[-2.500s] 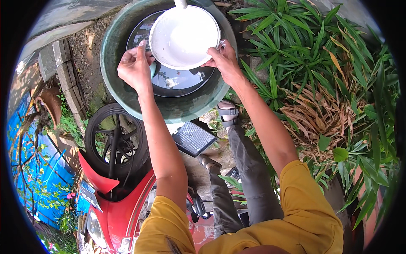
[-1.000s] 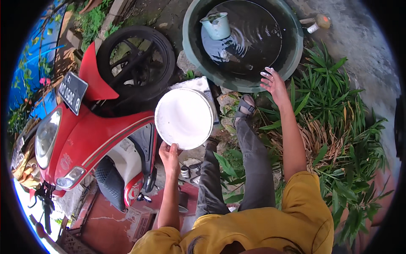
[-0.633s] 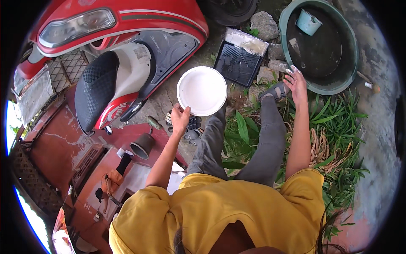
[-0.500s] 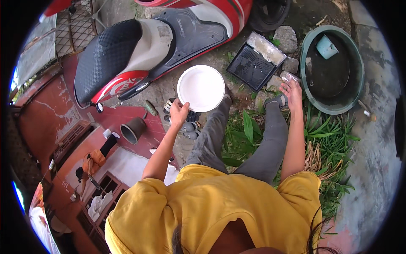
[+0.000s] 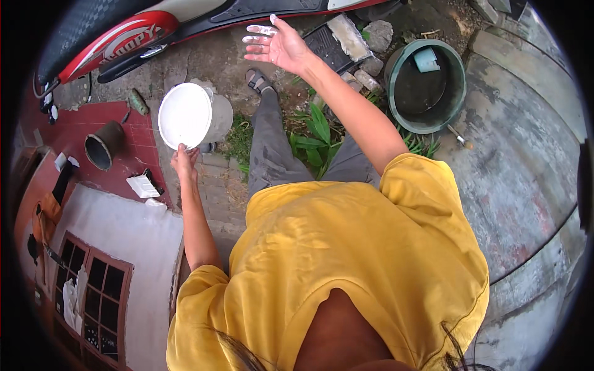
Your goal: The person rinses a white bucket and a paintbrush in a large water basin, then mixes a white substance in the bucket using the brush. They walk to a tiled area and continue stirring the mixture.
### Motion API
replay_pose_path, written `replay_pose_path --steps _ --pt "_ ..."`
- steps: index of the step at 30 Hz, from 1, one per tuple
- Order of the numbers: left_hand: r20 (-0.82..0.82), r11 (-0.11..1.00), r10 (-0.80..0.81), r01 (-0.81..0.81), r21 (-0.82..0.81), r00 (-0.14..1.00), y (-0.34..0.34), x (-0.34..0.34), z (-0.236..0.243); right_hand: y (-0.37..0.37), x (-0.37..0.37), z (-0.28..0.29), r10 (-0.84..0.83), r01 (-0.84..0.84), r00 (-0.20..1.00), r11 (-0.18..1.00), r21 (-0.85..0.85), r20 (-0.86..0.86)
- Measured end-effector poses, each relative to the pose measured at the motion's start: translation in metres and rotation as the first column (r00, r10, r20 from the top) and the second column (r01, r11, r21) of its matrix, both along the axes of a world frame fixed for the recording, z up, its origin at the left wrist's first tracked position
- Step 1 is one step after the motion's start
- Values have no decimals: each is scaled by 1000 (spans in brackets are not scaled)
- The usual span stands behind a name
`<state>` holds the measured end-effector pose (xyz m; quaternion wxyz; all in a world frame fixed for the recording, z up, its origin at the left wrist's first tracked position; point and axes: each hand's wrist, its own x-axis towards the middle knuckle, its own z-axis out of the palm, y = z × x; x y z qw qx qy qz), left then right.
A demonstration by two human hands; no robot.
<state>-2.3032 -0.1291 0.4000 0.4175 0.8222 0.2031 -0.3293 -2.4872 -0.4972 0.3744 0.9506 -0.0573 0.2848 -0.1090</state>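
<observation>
Out to the front left, my left hand (image 5: pixel 185 162) grips the near rim of a round white bucket (image 5: pixel 184 116). The bucket's inside looks bright white, and its paler side (image 5: pixel 220 117) shows to the right; I cannot tell how full it is. My right hand (image 5: pixel 278 47) reaches forward and to the left, its fingers spread and holding nothing. White smears coat those fingertips. Beyond the right forearm lies a black paint tray (image 5: pixel 325 46), partly hidden by the hand and arm, with a whitish block (image 5: pixel 348 37) at its edge.
A red and white scooter (image 5: pixel 139 43) stands along the far left. To the right sit a green basin (image 5: pixel 388 86) holding a light blue scoop (image 5: pixel 427 60), and a brush (image 5: pixel 459 137). A dark bucket (image 5: pixel 104 146) rests on red tiles. Another person (image 5: pixel 46 216) is at the far left.
My right hand has swung from beside the basin to the left, over the ground near the scooter. The bucket in my left hand has moved left. The whole view has shifted.
</observation>
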Motion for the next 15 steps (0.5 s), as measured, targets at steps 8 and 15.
replay_pose_path --steps 8,15 --pt "-154 867 490 -498 -14 858 113 2 2 40 110 41 47 -39 993 997 72 -108" --pt "-157 607 791 -792 71 592 202 8 -20 91 162 38 122 -74 957 980 186 -264"
